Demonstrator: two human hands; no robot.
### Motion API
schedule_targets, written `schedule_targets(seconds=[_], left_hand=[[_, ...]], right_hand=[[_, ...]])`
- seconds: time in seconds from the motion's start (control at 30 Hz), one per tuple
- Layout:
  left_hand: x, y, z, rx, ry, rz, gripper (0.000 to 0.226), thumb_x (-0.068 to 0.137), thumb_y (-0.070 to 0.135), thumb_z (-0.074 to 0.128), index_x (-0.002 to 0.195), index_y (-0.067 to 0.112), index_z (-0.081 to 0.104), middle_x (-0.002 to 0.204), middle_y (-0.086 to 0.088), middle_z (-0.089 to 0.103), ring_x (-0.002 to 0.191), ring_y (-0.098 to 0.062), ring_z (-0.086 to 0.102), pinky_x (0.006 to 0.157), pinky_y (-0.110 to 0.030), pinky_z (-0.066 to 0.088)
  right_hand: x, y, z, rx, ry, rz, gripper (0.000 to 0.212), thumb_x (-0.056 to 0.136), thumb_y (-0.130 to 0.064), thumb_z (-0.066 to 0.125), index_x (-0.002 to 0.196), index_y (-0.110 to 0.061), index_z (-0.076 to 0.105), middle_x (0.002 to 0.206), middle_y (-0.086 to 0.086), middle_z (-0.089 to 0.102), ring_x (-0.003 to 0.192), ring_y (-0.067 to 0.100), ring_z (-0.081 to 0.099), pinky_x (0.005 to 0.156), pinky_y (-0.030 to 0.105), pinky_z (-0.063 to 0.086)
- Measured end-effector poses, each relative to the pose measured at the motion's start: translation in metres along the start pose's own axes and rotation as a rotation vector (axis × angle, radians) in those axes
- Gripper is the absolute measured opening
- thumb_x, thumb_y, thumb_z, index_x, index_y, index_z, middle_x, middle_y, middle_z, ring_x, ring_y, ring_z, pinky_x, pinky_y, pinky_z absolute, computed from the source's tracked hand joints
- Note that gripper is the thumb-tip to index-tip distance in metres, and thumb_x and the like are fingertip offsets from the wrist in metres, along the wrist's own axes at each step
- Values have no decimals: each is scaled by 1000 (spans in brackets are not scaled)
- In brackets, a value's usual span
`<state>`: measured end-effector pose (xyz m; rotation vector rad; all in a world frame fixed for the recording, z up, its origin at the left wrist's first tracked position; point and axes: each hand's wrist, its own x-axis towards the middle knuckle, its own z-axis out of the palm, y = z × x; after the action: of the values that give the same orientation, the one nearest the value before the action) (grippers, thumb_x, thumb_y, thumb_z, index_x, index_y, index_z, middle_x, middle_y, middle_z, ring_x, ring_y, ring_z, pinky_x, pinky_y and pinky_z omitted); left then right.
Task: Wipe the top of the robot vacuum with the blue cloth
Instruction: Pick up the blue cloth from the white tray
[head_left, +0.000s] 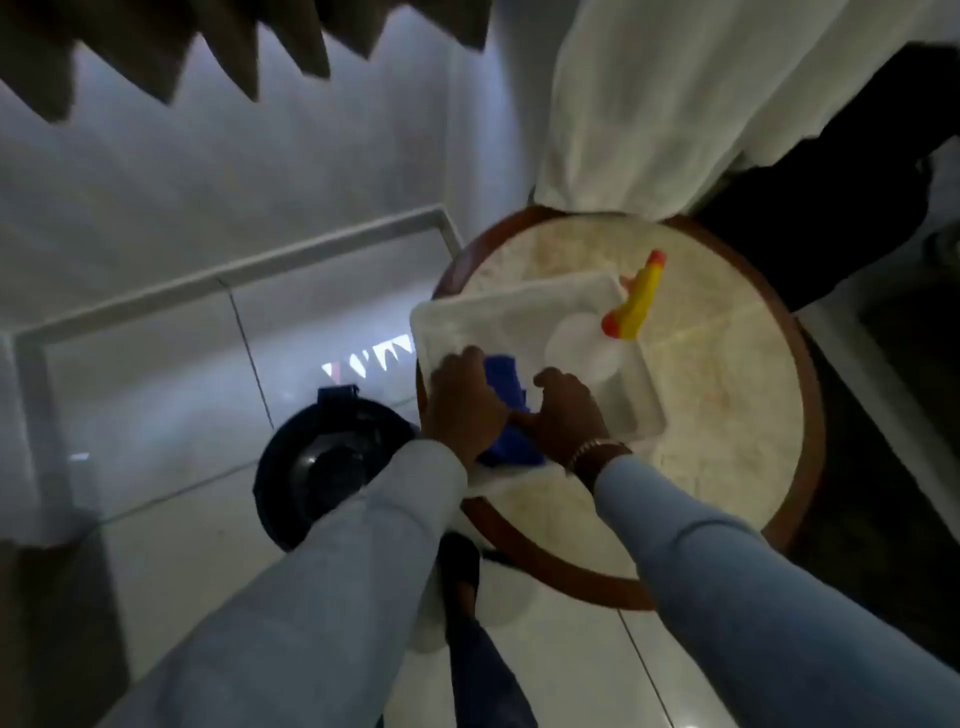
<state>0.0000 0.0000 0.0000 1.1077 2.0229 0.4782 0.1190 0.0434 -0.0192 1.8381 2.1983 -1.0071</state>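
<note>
Left hand (462, 400) and right hand (569, 415) both clutch the blue cloth (506, 410) over the tray (519, 306); we judge it soft, light; bunch it anywhere.

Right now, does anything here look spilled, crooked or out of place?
Nothing spilled or damaged shows. One oddity: the white tray sits crooked on the round table, its left corner overhanging the rim. Both hands hold the blue cloth over it. The vacuum sits on the floor.
</note>
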Motion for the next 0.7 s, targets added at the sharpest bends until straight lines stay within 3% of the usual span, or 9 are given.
schedule_targets(seconds=[0.17,0.3,0.47,0.57,0.7], left_hand=[[24,-10,23,32,-23,-90,53,78,3,62,128,1,42,131,-24,45,119,-39,47,100,-46,43],[26,-17,40,182,13,-103,67,81,8,64,138,4,29,137,-27,39,123,-40,44,103,-47,42],[44,-13,36,176,-14,-213,78,84,12,61,145,6,14,141,-32,30,124,-44,43,104,-49,41],[46,-13,22,-40,4,-198,64,83,10,59,138,4,26,129,-25,48,115,-39,52,97,-45,46],[36,-22,-6,-286,50,-129,38,74,6,67,109,8,54,100,-8,62,98,-26,60,78,-30,50]], right_hand=[[18,5,31,104,-37,24,50,75,-31,75,111,-7,50,104,15,64,77,21,51,66,31,42],[27,5,47,134,23,54,41,81,-21,67,115,-6,50,107,17,63,89,31,59,68,31,42],[40,12,53,202,-67,130,36,73,-23,75,104,-8,63,103,13,69,85,24,61,70,28,45],[36,14,45,275,-91,129,38,62,-20,82,97,-12,68,98,10,70,90,25,63,76,33,51],[18,4,20,493,-32,75,31,61,-10,82,87,-18,69,90,6,71,86,26,66,74,40,57]])
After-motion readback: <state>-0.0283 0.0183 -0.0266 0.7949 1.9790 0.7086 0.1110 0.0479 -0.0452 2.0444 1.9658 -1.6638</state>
